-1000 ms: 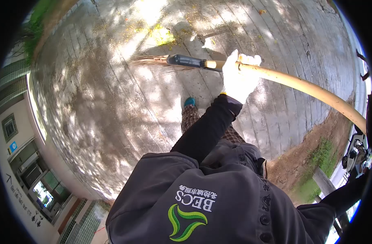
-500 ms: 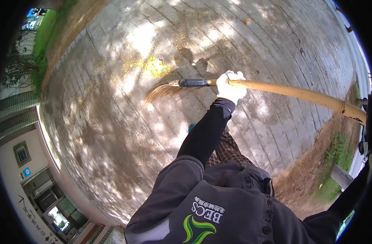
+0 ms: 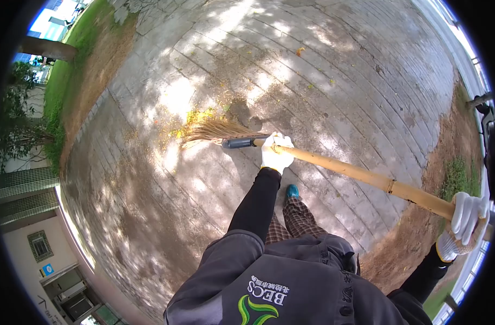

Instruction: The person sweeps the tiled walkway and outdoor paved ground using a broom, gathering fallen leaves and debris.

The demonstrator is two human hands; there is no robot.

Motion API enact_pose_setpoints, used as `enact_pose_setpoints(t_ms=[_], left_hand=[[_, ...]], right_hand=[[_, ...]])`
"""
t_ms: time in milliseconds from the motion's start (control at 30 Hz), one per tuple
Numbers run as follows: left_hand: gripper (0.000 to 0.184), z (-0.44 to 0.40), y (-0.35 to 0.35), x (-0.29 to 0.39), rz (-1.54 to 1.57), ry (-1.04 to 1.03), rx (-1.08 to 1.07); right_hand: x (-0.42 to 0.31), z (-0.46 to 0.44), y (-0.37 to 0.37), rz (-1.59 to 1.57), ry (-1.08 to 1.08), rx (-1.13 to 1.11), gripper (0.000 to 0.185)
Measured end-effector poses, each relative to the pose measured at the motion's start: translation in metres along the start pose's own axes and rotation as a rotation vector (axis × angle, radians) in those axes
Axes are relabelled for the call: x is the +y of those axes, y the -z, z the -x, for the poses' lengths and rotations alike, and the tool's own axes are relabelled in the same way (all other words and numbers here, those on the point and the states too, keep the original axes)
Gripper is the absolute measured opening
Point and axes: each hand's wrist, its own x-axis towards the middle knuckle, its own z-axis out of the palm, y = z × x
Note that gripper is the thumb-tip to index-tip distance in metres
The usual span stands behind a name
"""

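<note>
A broom with a long bamboo handle [image 3: 361, 174] lies slanted across the view. My left hand [image 3: 277, 153], in a white glove, is closed around the lower handle, just above the dark binding [image 3: 239, 143]. The straw bristles [image 3: 217, 131] fan out to the left over the pavement, close to some scattered yellow leaf litter [image 3: 201, 116]. At the right, my right hand [image 3: 463, 225], also gloved, has its fingers wrapped round the upper handle. The handle's far end runs past this hand toward the view's edge.
Grooved concrete pavement [image 3: 334, 108] slopes around me, patched with sunlight and shade. One blue-green shoe [image 3: 292, 191] shows below the handle. A building wall [image 3: 28, 249] stands at the left, grass [image 3: 88, 49] at upper left, and bare soil [image 3: 388, 249] at the right.
The broom has swung: its bristles are now higher and spread by the yellow litter, its handle slanting down more to the right. My right hand has come into view on the handle.
</note>
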Motion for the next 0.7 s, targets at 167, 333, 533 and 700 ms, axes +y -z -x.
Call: enact_pose_setpoints(t_ms=[167, 333, 533, 700], left_hand=[[0.014, 0.017, 0.038, -0.009, -0.35, 0.0, 0.386], [0.014, 0.046, 0.038, -0.027, -0.485, -0.035, 0.366], [0.012, 0.105, 0.01, -0.075, -0.252, 0.097, 0.497], [0.013, 0.16, 0.026, -0.073, -0.326, 0.144, 0.83]], right_hand=[[-0.008, 0.074, 0.007, -0.022, -0.011, -0.001, 0.017], [-0.039, 0.102, 0.016, 0.015, 0.035, 0.11, 0.019], [-0.11, 0.139, 0.017, 0.124, 0.15, 0.419, 0.015], [-0.138, 0.223, 0.009, 0.079, 0.141, 0.404, 0.019]])
